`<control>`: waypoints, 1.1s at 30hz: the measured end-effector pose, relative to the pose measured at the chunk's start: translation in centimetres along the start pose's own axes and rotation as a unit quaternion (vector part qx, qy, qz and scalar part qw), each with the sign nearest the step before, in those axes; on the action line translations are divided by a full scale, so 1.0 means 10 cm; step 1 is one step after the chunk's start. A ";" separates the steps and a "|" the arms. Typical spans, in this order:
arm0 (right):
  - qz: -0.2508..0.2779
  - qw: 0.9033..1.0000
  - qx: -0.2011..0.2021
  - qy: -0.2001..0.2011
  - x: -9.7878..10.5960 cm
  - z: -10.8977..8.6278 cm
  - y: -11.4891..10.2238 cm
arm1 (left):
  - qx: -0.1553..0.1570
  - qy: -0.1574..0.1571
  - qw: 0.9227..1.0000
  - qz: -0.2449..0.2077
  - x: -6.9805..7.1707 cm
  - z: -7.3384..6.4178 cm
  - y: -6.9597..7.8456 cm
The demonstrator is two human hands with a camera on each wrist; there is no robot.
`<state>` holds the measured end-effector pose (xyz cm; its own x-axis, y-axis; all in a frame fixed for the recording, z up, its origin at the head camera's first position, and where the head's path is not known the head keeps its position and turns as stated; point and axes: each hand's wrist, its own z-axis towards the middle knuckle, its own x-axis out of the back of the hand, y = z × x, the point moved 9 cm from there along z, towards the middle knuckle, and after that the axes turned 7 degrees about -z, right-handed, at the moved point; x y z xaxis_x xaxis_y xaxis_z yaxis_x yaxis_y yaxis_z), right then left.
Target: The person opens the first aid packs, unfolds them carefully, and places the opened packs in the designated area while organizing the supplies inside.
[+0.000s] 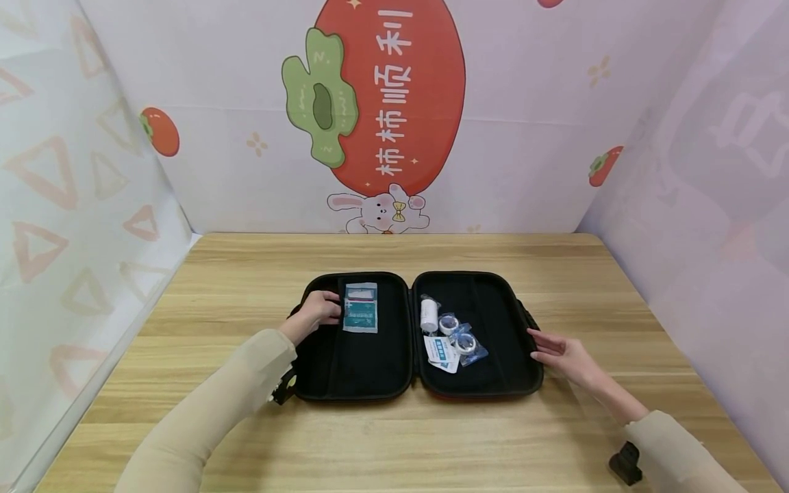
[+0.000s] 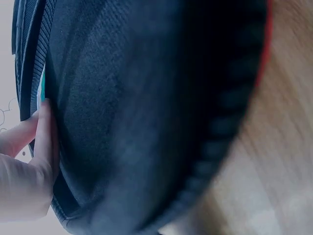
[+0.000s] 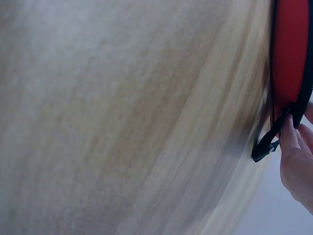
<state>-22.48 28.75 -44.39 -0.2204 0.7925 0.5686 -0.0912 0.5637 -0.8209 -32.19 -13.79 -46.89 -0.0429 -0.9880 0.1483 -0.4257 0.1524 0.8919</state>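
A zip case [image 1: 376,383] with a black lining lies spread flat on the table, its red outside showing in the right wrist view. My left hand [image 1: 318,311] reaches into its left half, fingers bent at the edge of an inner pocket. Right beside those fingertips lies a flat teal and white packet [image 1: 360,316]; only a teal sliver of it shows in the left wrist view. At the case's outer right rim, my right hand [image 1: 564,352] grips the edge by a black strap [image 3: 269,144], thumb and fingers on either side.
In the right half are a white wrapped roll [image 1: 429,315], two white tape rolls in clear wrap, including one tape roll [image 1: 466,344], and small white and blue packets [image 1: 440,350]. The wooden table [image 1: 394,438] meets printed cloth walls at the back and sides.
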 end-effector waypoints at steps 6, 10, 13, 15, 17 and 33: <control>-0.004 1.000 0.003 0.002 0.00 0.00 -0.02 | 0.006 -0.004 1.000 -0.015 -0.01 0.07 -0.05; -0.001 1.000 0.003 0.002 0.00 0.00 -0.01 | 0.009 -0.010 1.000 -0.022 -0.03 0.07 -0.05; -0.001 1.000 0.000 -0.003 0.00 -0.01 0.00 | 0.018 -0.014 0.999 -0.026 -0.04 0.09 -0.06; 0.001 1.000 -0.003 -0.004 0.00 -0.01 0.01 | 0.023 -0.025 0.999 -0.041 0.05 0.76 -0.52; 0.003 1.000 -0.005 -0.005 0.00 -0.01 0.01 | 0.023 -0.040 0.997 -0.058 0.12 1.24 -0.85; 0.018 1.000 0.021 0.001 0.00 -0.01 -0.02 | -0.126 0.013 0.969 0.213 -0.01 -0.24 0.44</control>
<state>-22.36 28.65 -44.20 -0.2223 0.8125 0.5389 -0.1241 0.5246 -0.8422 -31.85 -12.96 -41.98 -0.1411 -0.8342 0.5332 -0.1397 0.5499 0.8234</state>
